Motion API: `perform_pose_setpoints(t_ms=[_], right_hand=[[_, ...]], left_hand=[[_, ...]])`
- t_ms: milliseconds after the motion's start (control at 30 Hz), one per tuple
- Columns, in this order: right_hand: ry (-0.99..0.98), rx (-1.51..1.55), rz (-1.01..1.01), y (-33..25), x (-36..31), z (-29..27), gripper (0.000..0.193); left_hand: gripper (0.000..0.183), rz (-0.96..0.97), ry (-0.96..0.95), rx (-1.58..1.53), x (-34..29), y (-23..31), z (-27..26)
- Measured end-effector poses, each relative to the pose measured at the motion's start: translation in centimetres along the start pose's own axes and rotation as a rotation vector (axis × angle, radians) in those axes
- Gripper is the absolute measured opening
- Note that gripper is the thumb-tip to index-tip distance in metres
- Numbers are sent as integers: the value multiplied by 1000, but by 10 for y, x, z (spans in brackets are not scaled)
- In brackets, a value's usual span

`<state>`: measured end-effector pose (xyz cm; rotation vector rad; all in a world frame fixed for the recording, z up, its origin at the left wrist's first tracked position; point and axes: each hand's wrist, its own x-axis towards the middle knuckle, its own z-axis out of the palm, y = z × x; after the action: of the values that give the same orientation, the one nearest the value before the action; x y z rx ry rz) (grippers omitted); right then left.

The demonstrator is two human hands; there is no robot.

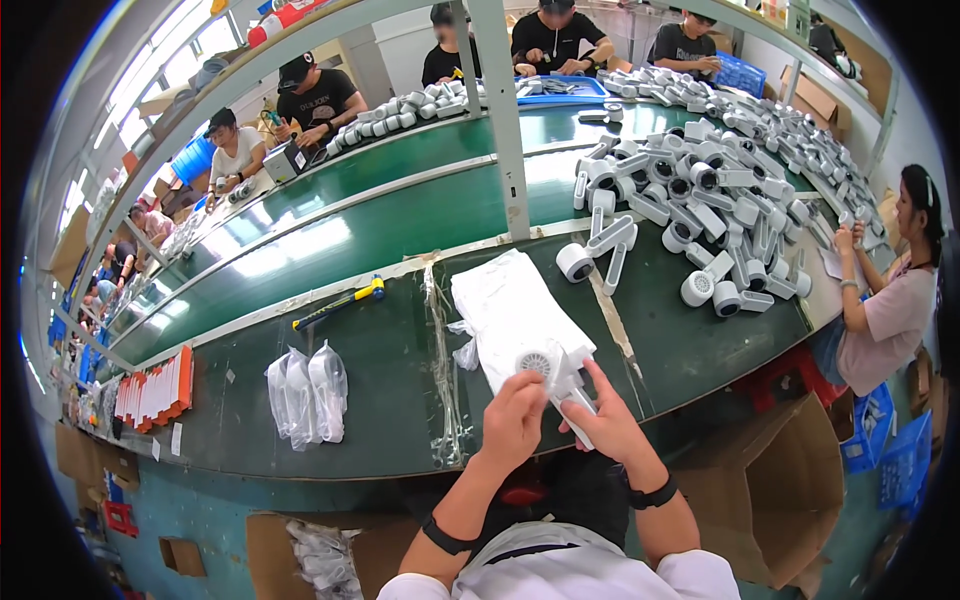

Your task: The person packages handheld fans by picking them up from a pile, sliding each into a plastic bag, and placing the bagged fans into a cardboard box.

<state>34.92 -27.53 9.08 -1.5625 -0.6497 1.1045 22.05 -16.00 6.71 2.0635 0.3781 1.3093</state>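
Observation:
Both of my hands are together over a stack of white plastic bags [512,305] near the table's front edge. Between them is a white handheld fan, its round grille [536,362] facing up. My left hand [513,412] has its fingers closed at the lower rim of the fan head. Around the handle goes my right hand [612,425], its thumb across it and its index finger stretched along the far side. Whether a bag covers part of the fan I cannot tell. Left of the stack lie several bagged fans [307,395].
A large pile of fans [700,190] covers the table at right; one loose fan [574,262] lies nearest. A yellow-black hammer [340,302] and orange-white boxes [155,388] are at left. Cardboard boxes [770,490] stand below. A metal post [508,130] rises ahead. Co-workers sit around the green conveyor [330,245].

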Motion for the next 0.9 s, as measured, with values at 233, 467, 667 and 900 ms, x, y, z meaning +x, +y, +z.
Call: perform_pose_setpoints(t_ms=[233,467,667,900], right_hand=[[98,-264,-182,33,18,-6,82],[324,-17,-329,41,17,4,58],[127,428,-383,37,10,26,40],[-10,546,-326,43,-1,69,44]], left_hand=[[21,210,-406,14,0,21,4],[20,145,-439,-119,-14,27,0],[26,-449,43,-596,-29,5,-15],[36,-1152,9,-1032,-38,-5,-10]])
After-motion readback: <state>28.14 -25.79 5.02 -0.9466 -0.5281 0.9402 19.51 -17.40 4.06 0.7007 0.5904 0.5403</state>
